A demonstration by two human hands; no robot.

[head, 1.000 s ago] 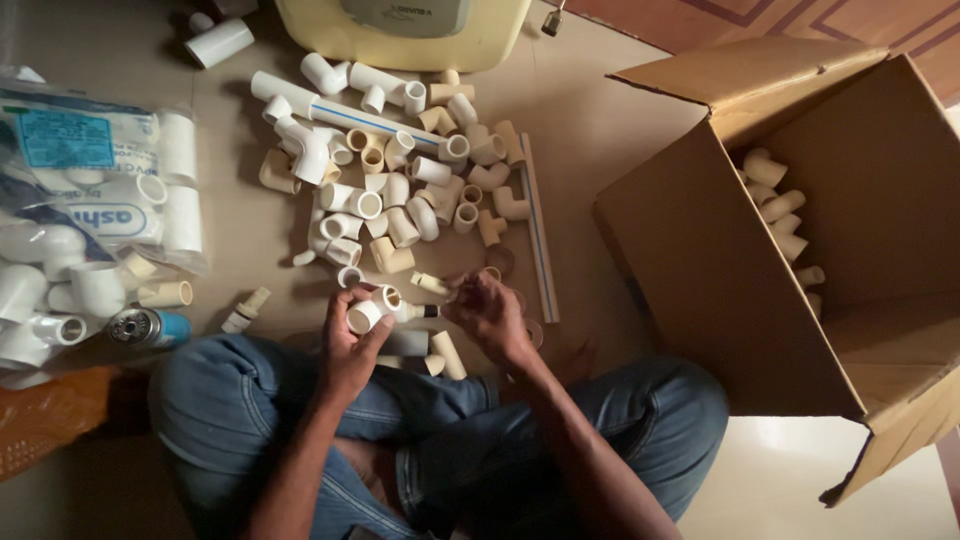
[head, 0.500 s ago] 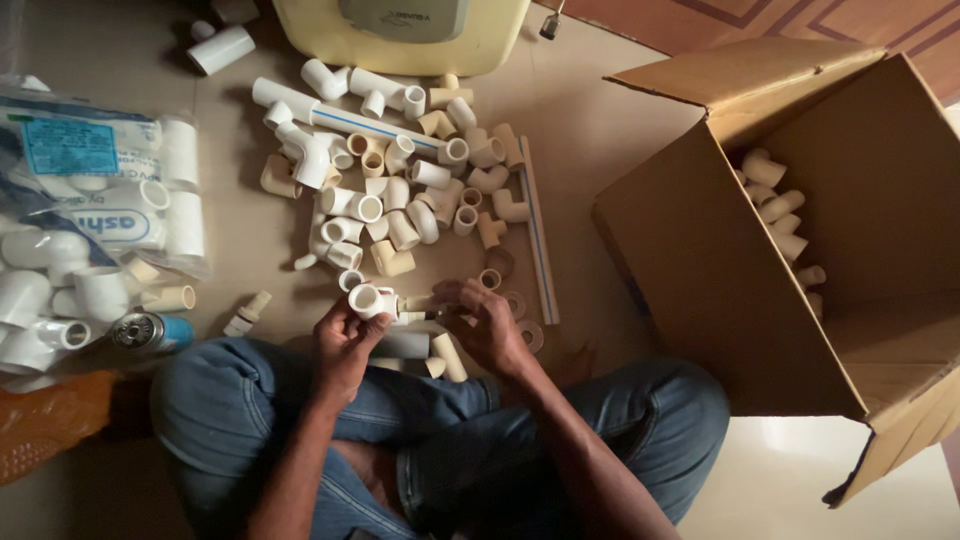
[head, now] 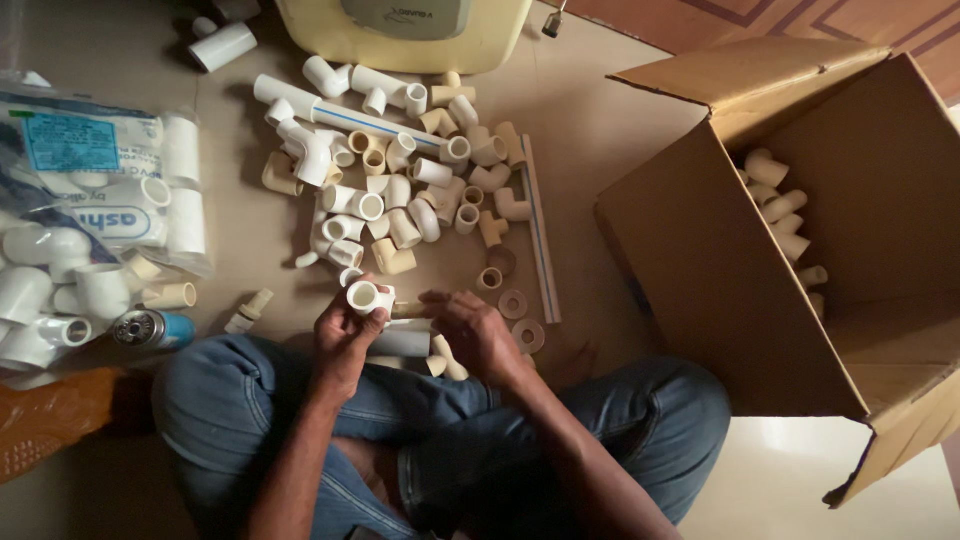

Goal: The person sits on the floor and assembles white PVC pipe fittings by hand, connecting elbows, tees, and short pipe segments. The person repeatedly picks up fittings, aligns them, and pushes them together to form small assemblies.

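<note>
The left hand (head: 345,335) is closed around a white pipe fitting (head: 365,297), its open socket turned up toward the camera, held just above the lap. The right hand (head: 478,335) sits just beside it, fingers curled down over a pale, cream-coloured piece; whether it truly grips that piece I cannot tell, since the fingers hide it. A short white pipe piece (head: 402,343) lies between the 2 hands on the floor, near the knees.

Judging from this, the step in hand looks like picking fittings off the floor and checking or pairing them; the next move would call for a steady grip from the left hand and the right hand bringing its piece clear of the floor.

Both forearms angle inward from the near edge, wrists bent down, over crossed legs in blue jeans (head: 240,400).

Farther out lies a scattered heap of fittings (head: 400,190) with a long white pipe (head: 340,115) across its far side. At left is a plastic bag of larger fittings (head: 90,190) and a small blue can (head: 150,328). At right stands an open cardboard box (head: 700,270) holding a few more fittings.
</note>
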